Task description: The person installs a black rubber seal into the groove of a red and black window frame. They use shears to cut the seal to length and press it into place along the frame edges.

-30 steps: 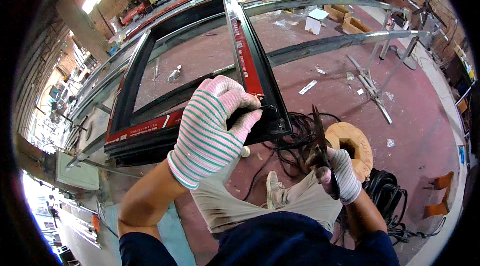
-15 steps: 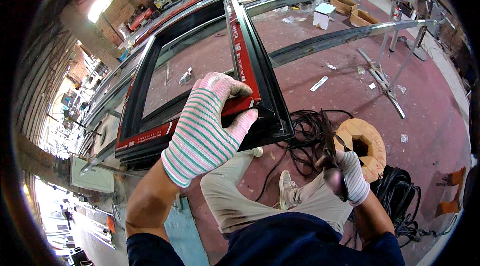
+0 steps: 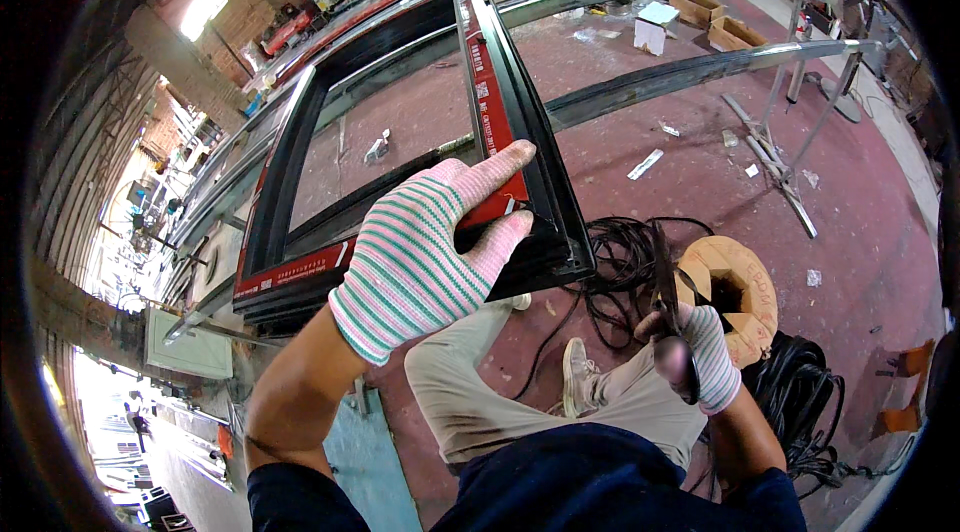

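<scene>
A black window frame [image 3: 555, 194], with red film strips on its faces, lies tilted on metal rails in front of me. My left hand [image 3: 420, 247], in a striped knit glove, rests on its near right corner. The index finger stretches along the red film and the thumb stands apart from it at the corner; the other fingers are mostly hidden. At lower right, my right hand [image 3: 708, 357], gloved too, is closed round the handles of dark scissors [image 3: 664, 277], whose blades point away from me, apart from the frame.
Curved metal rails [image 3: 690, 77] run across behind the frame. A black cord coil [image 3: 620, 257], a cardboard spool [image 3: 755, 302] and a black cable bundle [image 3: 800, 387] lie on the red floor at right. Cardboard boxes [image 3: 735, 34] and loose metal bars [image 3: 775, 167] lie farther off.
My left index finger has straightened forward along the red film, and the thumb has shifted slightly right. My right hand keeps its hold on the scissors.
</scene>
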A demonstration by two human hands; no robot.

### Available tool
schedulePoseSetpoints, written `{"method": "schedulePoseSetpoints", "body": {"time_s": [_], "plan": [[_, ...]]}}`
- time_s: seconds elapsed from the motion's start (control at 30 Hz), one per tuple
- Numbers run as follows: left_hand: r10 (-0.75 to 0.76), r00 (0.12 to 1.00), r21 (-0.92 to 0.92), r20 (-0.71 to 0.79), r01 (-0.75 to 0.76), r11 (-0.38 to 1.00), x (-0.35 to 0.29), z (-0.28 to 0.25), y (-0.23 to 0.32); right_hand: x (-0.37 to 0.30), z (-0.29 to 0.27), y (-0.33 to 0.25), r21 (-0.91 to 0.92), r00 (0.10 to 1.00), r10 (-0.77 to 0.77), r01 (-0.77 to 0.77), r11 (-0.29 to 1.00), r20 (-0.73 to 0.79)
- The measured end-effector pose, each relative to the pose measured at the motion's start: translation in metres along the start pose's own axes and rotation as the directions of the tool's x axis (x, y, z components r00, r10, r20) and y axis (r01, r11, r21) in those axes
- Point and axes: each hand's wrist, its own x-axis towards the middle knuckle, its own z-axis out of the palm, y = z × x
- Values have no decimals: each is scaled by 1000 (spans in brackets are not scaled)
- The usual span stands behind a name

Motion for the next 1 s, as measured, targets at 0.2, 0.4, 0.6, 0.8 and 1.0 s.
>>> {"method": "schedulePoseSetpoints", "body": {"time_s": [0.2,0.4,0.6,0.8,1.0], "plan": [[-36,999,-121,13,37,992,-1,0,-2,-4,-5,0,30,995,96,-96,995,13],[-83,990,-101,119,95,990,1,-4,4,-6,-6,5,53,997,74,-74,996,0],[12,1000,-72,9,-11,997,-5,6,-3,-7,-4,8,118,995,96,-93,989,-21],[30,999,-1,-15,-30,1000,-2,7,-3,-10,-4,14,139,996,72,-65,988,-46],[-30,997,-81,75,36,996,-1,-5,-7,-14,-6,14,6,999,-12,12,1000,-35]]}}
